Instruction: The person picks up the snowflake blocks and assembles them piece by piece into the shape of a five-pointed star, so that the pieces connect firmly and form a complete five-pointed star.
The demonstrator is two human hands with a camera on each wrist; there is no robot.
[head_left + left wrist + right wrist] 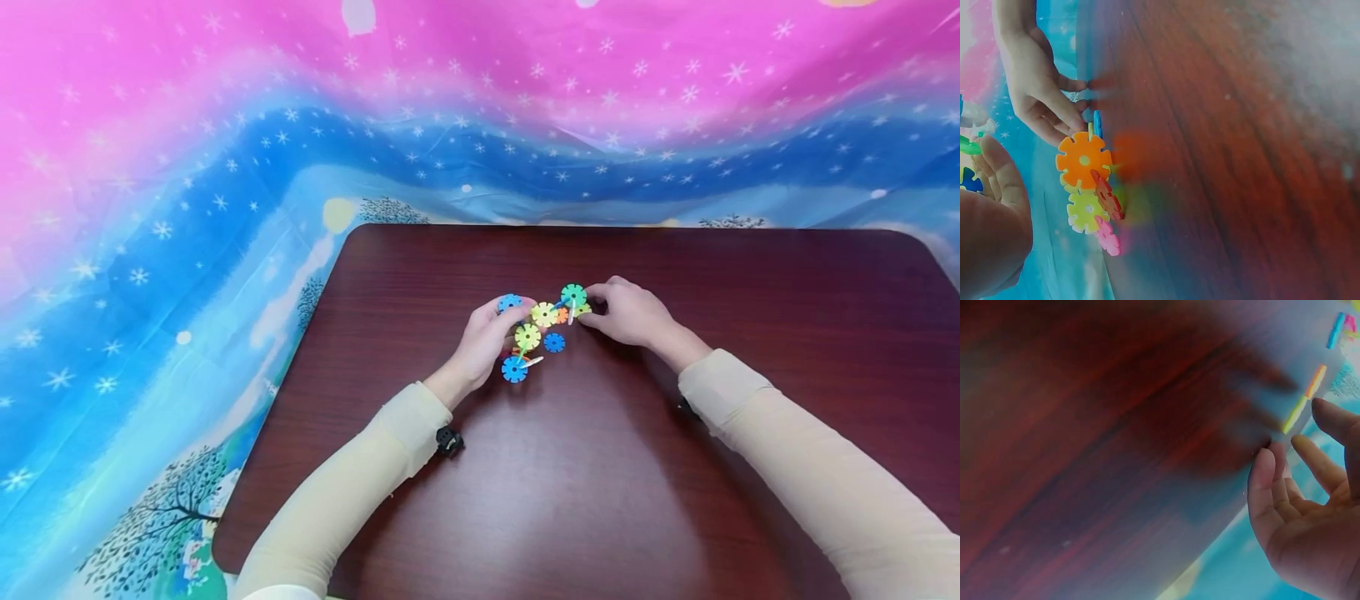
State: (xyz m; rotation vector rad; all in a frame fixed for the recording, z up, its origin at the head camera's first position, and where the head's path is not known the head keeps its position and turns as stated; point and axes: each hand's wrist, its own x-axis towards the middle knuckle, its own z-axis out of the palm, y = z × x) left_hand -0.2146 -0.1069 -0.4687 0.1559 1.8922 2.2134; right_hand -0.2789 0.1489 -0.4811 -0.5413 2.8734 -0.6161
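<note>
Gripping a cluster of notched discs point(540, 321) at its left side, left hand point(477, 342) is holding on with thumb and fingers. Cluster is lying between both hands, over the dark tabletop point(585, 500). Right hand point(633, 315) is sitting at the far-right end, fingertips hovering right beside the green disc point(573, 288); can't tell whether they're pinching a piece.
</note>
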